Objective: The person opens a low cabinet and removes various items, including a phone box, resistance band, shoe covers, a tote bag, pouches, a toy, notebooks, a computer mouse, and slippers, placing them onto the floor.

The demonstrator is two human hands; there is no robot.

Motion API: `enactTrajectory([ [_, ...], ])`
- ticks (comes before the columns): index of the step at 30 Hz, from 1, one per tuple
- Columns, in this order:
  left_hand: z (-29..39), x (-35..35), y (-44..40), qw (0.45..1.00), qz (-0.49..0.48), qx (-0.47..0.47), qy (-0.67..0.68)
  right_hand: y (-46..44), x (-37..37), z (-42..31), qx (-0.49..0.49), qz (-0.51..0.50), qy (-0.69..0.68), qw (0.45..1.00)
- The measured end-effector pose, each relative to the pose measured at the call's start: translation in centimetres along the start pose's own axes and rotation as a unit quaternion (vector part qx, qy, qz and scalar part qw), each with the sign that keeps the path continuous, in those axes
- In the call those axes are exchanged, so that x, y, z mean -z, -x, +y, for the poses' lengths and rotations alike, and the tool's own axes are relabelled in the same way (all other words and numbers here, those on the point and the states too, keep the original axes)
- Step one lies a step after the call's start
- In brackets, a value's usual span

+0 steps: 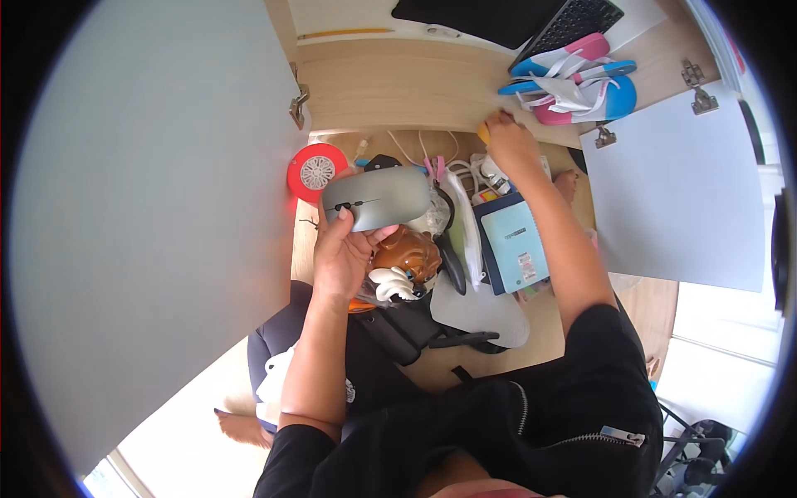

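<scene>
My left hand (347,253) is closed around a smooth grey glasses case (382,197) with a small dark emblem, held above the clutter on the floor. My right hand (512,145) reaches to the cabinet's wooden shelf (398,83) and grips a yellow cloth or sponge (484,133), mostly hidden by the fingers. Below the case sits a shiny brown dog-like figure (408,254) with a white moustache-like piece. Beside the left hand stands a round red object with a white grille (317,173). Under my right forearm lies a light blue notebook (515,241).
Pink, blue and white flip-flops (581,87) rest on the shelf, near a keyboard (573,29) and a pencil (344,33). A large cabinet door (158,207) swings out on the left, another door (672,191) on the right. A black bag (398,328) lies by my legs.
</scene>
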State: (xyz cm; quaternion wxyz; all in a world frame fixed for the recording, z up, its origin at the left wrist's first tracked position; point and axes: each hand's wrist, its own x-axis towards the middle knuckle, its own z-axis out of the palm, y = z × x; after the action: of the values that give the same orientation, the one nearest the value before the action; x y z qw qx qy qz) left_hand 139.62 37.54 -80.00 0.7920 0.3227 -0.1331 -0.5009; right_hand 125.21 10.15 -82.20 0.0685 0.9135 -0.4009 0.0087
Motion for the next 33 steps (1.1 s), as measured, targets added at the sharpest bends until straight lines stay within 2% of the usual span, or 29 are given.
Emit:
enactTrajectory([
  [1, -0.1, 0.0, -0.1, 1.0, 0.005, -0.004, 0.005, 0.9, 1.3, 0.2, 0.017, -0.041, 0.001, 0.999],
  [2, -0.3, -0.1, -0.1, 1.0, 0.013, -0.005, 0.01, 1.5, 2.5, 0.2, 0.017, -0.041, 0.004, 0.999],
  [4, -0.8, 0.6, 0.0, 1.0, 0.007, 0.01, 0.015, 1.9, 5.8, -2.0, 0.05, 0.018, -0.061, 0.997],
  [6, -0.6, 0.8, -0.2, 1.0, 0.001, 0.013, 0.01, 0.0, 5.6, -5.0, 0.115, 0.038, -0.155, 0.98],
  [10, -0.5, 1.2, -0.1, 1.0, 0.006, 0.007, 0.03, -4.8, 1.3, -12.8, 0.265, 0.08, -0.274, 0.921],
  [14, -0.5, 1.6, -0.1, 0.998, -0.004, 0.013, 0.063, -10.6, -2.0, -17.6, 0.338, 0.123, -0.237, 0.903],
  [17, -0.1, 1.4, -0.2, 0.998, -0.01, 0.017, 0.059, -12.9, -1.4, -18.4, 0.236, 0.123, -0.144, 0.953],
  [18, 0.0, 1.2, -0.4, 0.997, -0.006, 0.019, 0.076, -13.6, 0.0, -18.4, 0.238, 0.123, -0.145, 0.953],
  [20, 0.0, 1.0, -0.5, 0.995, -0.002, 0.017, 0.095, -15.1, 3.3, -18.5, 0.205, 0.037, -0.145, 0.967],
  [21, 0.0, 1.0, -0.5, 0.993, 0.0, 0.025, 0.115, -16.2, 2.8, -18.3, 0.209, 0.038, -0.144, 0.966],
  [23, -0.3, 1.2, -0.4, 0.994, 0.017, 0.041, 0.102, -18.7, 1.1, -17.6, 0.17, 0.238, -0.098, 0.951],
  [26, -0.3, 1.1, -0.5, 0.994, 0.018, 0.031, 0.101, -19.0, 1.3, -18.0, 0.155, 0.257, -0.049, 0.953],
  [28, -0.1, 1.0, -0.5, 0.991, -0.014, 0.026, 0.128, -19.2, 0.8, -18.0, 0.153, 0.288, -0.025, 0.945],
  [33, -0.7, 1.4, -0.4, 0.987, 0.008, 0.047, 0.153, -19.3, 1.1, -17.6, 0.143, 0.271, -0.024, 0.952],
])
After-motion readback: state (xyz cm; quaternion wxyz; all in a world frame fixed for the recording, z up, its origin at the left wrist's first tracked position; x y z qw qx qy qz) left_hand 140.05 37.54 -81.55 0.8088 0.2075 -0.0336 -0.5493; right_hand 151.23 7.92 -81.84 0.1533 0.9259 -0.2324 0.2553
